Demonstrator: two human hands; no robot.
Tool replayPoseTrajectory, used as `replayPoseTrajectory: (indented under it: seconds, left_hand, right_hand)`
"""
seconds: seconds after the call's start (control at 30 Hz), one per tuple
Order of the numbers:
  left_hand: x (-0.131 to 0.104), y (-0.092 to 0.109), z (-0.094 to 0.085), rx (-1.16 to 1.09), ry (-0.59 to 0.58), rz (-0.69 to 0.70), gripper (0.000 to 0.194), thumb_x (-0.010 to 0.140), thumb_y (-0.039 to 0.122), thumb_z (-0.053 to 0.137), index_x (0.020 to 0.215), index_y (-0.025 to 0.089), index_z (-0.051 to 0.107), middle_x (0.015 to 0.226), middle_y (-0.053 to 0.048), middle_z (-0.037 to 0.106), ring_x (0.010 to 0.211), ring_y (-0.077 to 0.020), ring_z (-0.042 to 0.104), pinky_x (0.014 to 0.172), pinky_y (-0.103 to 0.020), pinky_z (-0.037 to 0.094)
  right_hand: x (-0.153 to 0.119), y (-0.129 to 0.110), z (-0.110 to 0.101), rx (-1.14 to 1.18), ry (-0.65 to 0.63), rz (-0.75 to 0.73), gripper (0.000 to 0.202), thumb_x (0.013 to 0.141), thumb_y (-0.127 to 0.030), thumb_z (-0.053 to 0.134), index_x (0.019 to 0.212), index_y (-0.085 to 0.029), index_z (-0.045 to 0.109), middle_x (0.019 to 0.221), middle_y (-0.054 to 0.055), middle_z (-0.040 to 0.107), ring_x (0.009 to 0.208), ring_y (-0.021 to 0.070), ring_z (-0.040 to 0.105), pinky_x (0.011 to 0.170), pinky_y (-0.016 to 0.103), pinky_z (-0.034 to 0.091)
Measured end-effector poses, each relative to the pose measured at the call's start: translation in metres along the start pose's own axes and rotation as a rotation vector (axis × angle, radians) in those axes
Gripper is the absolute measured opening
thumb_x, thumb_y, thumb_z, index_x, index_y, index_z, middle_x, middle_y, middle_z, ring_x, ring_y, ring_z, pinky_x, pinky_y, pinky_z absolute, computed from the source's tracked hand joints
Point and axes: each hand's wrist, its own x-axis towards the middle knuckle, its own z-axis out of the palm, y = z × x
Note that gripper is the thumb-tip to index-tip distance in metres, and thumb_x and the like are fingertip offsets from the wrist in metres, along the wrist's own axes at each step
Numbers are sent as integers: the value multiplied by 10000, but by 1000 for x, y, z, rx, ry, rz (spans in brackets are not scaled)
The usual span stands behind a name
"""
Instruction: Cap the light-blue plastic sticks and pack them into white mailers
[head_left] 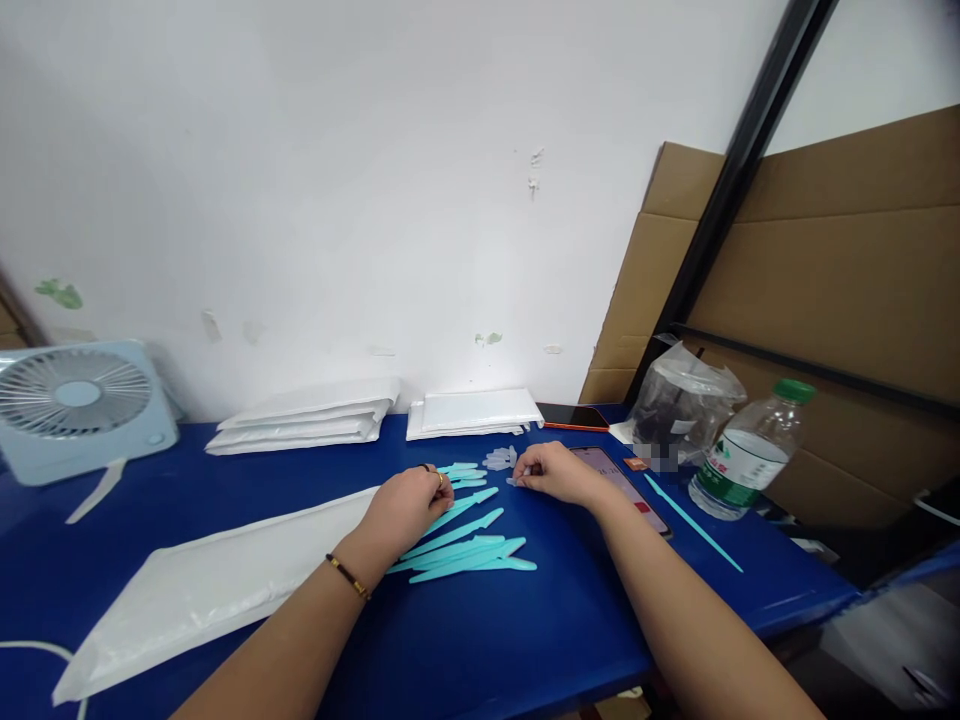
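My left hand point(409, 510) is closed over a spread of turquoise eyebrow razors point(457, 508), its fingertips pinched on one of them. That razor's far end points right, and my fingers hide part of it. Several more razors point(480, 557) lie loosely side by side below it, and a few lie just beyond my fingers. At the right, my right hand point(551, 472) pinches a small clear plastic cap point(512, 482) near the table surface. Its fingertips are beside a small heap of similar translucent caps point(498, 459).
A white padded envelope point(225, 570) lies left, with stacked envelopes point(307, 415) and flat white packets point(472, 412) by the wall. A fan point(82, 410) stands far left. Rightward are two phones point(574, 416), a lone razor point(694, 522), a bagged cup point(682, 400) and a bottle point(750, 455).
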Motion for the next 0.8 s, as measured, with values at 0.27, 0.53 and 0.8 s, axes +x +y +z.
replayPoseTrajectory:
  seconds: [0.27, 0.53, 0.8]
  left_hand:
    - [-1, 6, -1, 29, -47, 14, 163, 719, 361, 542, 684, 237, 642, 680, -8, 645, 610, -160, 550, 502, -248, 291]
    - [0, 7, 0, 77, -91, -7, 167, 746, 351, 506, 698, 256, 635, 669, 27, 650, 603, -135, 552, 498, -233, 299]
    - [1, 3, 0, 151, -34, 65, 123, 722, 332, 550, 754, 260, 645, 758, 14, 651, 662, -147, 561, 528, -239, 296]
  right_hand:
    - [0, 0, 0, 6, -5, 33, 133, 707, -198, 590, 783, -184, 699, 720, 28, 673, 641, 143, 589, 560, 216, 409]
    - [1, 0, 0, -5, -20, 18, 161, 717, -153, 564, 805, -180, 696, 776, 31, 678, 679, 138, 594, 607, 216, 418]
    - [0, -3, -1, -27, -16, -2, 177, 721, -126, 551, 807, -183, 695, 818, 39, 676, 721, 142, 599, 657, 227, 434]
